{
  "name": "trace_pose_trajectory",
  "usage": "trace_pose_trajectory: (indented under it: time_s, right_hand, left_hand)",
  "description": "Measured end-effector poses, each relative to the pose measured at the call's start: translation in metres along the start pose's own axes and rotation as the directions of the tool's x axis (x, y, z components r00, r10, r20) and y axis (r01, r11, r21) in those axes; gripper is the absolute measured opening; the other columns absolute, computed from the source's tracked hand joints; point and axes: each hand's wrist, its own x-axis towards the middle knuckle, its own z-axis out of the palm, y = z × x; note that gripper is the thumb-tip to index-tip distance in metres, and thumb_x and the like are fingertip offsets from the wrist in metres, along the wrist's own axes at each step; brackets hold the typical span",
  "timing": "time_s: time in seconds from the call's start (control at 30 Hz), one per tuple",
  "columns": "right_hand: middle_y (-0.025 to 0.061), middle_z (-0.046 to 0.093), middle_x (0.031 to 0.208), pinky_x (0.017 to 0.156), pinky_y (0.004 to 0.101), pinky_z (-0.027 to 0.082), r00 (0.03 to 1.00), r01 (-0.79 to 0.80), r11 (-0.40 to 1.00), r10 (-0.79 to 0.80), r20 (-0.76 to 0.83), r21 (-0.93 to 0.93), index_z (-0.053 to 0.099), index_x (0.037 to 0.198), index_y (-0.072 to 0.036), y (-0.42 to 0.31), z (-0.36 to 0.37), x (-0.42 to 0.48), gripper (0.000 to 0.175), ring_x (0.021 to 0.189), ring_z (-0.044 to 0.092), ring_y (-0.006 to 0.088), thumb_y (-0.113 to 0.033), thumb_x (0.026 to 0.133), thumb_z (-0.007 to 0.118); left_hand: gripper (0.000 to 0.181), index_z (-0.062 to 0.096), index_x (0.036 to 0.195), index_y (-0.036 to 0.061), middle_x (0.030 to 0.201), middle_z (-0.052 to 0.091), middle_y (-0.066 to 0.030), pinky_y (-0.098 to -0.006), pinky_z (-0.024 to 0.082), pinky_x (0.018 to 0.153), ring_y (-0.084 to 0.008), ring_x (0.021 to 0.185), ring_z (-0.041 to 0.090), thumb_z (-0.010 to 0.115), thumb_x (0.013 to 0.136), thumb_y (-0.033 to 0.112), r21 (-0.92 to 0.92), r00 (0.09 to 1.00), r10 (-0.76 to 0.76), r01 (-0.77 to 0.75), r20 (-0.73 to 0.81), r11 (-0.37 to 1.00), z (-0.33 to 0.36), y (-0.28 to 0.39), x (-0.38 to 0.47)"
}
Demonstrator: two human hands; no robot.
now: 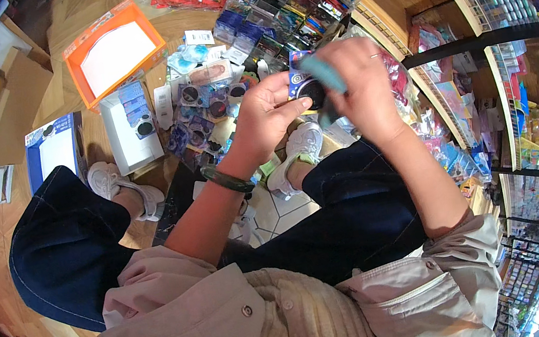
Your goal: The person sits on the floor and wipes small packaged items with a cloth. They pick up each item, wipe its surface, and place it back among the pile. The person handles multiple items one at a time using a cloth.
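My left hand (267, 118) grips a blue printed card (296, 79) by its left edge, thumb in front. A round black item (311, 94) sits on the lower half of this card. Against the card's right side, my right hand (358, 77) holds a teal cloth (323, 72), and its fingers are partly hidden behind it. Below the hands, a pile of similar blue cards with round items (195, 119) lies on the floor. A white box (126, 151) left of the pile holds several such cards along its right side.
An orange box (158, 35) with a white interior stands beyond the white box. A blue-edged box (31, 164) is near my left knee. Rows of packaged goods (290, 1) fill a rack ahead. Stocked shelves (498, 79) run along my right, and my white shoes (305, 144) flank the pile.
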Motion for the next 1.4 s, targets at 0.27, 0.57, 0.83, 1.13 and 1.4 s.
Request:
trace_pose_trajectory:
  time_s: [0.27,0.57,0.83,1.13,1.4]
  right_hand:
    - [0.0123,0.064,0.101,0.078,0.0357,0.050,0.824,-0.420,0.726,0.557,-0.108,0.545,0.061,0.115,-0.002,0.004,-0.012,-0.007,0.030,0.089,0.062,0.0228,-0.023,0.095,0.059]
    - [0.0132,0.066,0.078,0.061,0.0436,0.052,0.968,-0.214,0.975,0.204,0.146,0.059,0.064,0.095,-0.010,-0.004,0.007,-0.003,0.028,0.070,0.065,0.0344,-0.033,0.080,0.070]
    - [0.0164,0.066,0.076,0.061,0.0430,0.052,0.935,-0.333,0.941,0.338,-0.108,0.058,0.064,0.098,-0.010,0.011,0.006,0.002,0.028,0.071,0.065,0.0365,-0.033,0.083,0.071]
    - [0.0033,0.063,0.084,0.072,0.0253,0.046,0.706,-0.514,0.651,0.691,-0.155,0.559,0.064,0.103,-0.001,0.031,-0.003,-0.009,0.027,0.077,0.055,0.0099,-0.027,0.095,0.064]
    - [0.0082,0.063,0.106,0.085,0.0277,0.047,0.825,-0.397,0.668,0.560,-0.074,0.629,0.059,0.117,-0.002,-0.012,-0.006,-0.001,0.027,0.094,0.059,0.0147,-0.022,0.098,0.055]
  left_hand:
    - [0.036,0.053,0.124,-0.0034,0.112,0.066,-0.0081,-0.0280,0.048,0.092,-0.0136,0.104,0.061,0.059,0.088,-0.006,0.061,0.997,-0.054,0.051,0.060,0.997,-0.002,-0.002,-0.001]
    - [0.017,0.056,0.099,-0.0043,0.092,0.063,-0.0040,-0.0263,0.048,0.078,-0.0074,0.089,0.058,0.064,0.083,-0.006,0.090,0.984,-0.094,0.081,0.152,0.993,0.011,-0.018,-0.005]
    - [0.022,0.056,0.108,-0.0049,0.103,0.065,-0.0070,-0.0272,0.049,0.084,-0.0109,0.098,0.061,0.062,0.087,-0.003,0.122,0.978,-0.092,0.070,0.187,0.990,0.006,-0.006,0.015]
    - [0.037,0.049,0.134,0.0112,0.114,0.055,-0.0143,-0.0432,0.044,0.091,-0.0242,0.097,0.054,0.044,0.099,0.022,-0.700,0.937,-0.269,0.345,0.221,0.625,-0.033,-0.011,0.007]
    - [0.060,0.045,0.139,0.0129,0.134,0.051,-0.0132,-0.0489,0.034,0.107,-0.0297,0.119,0.050,0.034,0.098,0.055,-0.799,0.921,-0.266,0.383,0.287,0.464,-0.023,-0.021,0.005]
